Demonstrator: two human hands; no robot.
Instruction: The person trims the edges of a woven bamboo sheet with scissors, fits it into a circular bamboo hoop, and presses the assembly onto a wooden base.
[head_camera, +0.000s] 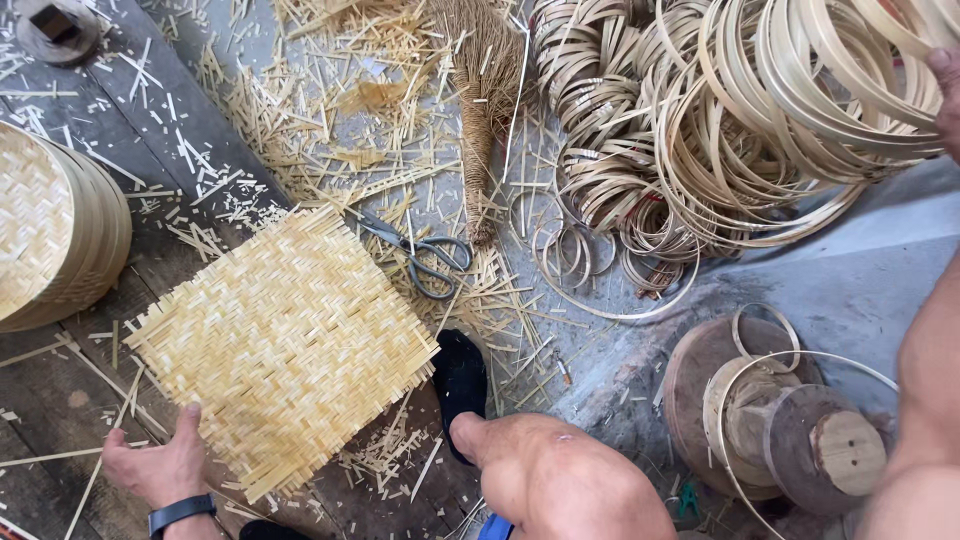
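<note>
The left hand, a dark band on its wrist, lay open with the fingers spread on the near left edge of a square woven bamboo mat, pressing it flat rather than gripping it. The mat rested on dark wooden boards, turned at an angle, its frayed strip ends sticking out all round. Only a small part of the right hand showed at the far right edge, set against a large heap of bamboo hoops; whether it was closed on a hoop could not be told. The person's bare knee rose near the middle, and just beyond it a foot in a dark sock touched the mat's right corner. Just past the mat's far corner lay a pair of metal scissors, amid scattered bamboo offcuts. Farther off, a straw hand broom lay lengthwise toward the hoops. At the left edge sat a stack of round woven trays. To the near right stood round wooden blocks with a few thin hoops laid loosely over them.
</note>
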